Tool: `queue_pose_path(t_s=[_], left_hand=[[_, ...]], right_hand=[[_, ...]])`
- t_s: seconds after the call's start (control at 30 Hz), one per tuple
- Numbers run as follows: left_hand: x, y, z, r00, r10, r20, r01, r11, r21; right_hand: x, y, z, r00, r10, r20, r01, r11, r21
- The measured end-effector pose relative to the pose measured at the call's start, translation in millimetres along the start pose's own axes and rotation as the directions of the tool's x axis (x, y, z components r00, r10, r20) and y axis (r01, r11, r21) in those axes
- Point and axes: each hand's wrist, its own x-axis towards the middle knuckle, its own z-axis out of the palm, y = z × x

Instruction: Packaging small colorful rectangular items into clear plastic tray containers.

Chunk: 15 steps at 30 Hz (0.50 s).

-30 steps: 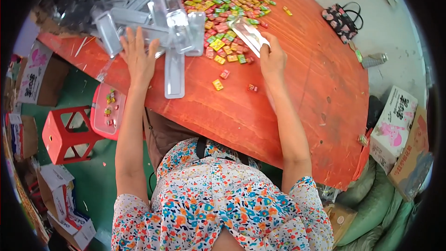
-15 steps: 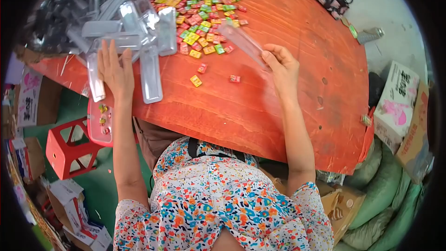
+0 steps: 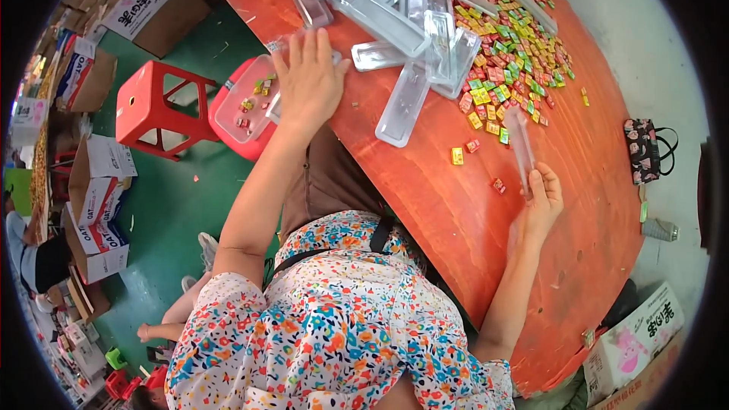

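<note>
My right hand pinches the near end of a long, narrow clear plastic tray, held tilted over the table. My left hand is at the table's left edge, fingers stretched out and palm down. Beneath it a clear plastic tray is partly covered, with its edge showing over a pink tub that contains several small wrapped pieces. Between the hands lie a heap of clear trays and a spread of small red, yellow and green wrapped pieces. A few loose pieces, including a yellow one, lie nearer me.
The orange-red tabletop curves around my front. A red plastic stool stands beside the tub on the green floor. Cardboard boxes stand at the left, with another carton at the lower right. A dark patterned bag lies beyond the table.
The view has swung left. My left hand has moved from the tray heap to the table edge by the tub. My right hand still holds its tray.
</note>
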Motion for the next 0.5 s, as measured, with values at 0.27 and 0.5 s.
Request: queue_pose_path(t_s=[0.27, 0.5], left_hand=[[40.0, 30.0, 27.3, 0.993, -0.087, 0.084, 0.117, 0.858, -0.501], [3.6, 95.1, -40.9, 0.991, 0.122, 0.055, 0.007, 0.361, -0.933]], right_hand=[[-6.9, -9.6, 12.6, 0.997, -0.050, 0.052, 0.040, 0.985, 0.167], [-29.3, -28.3, 24.0, 0.991, -0.036, 0.126, 0.004, 0.969, 0.246]])
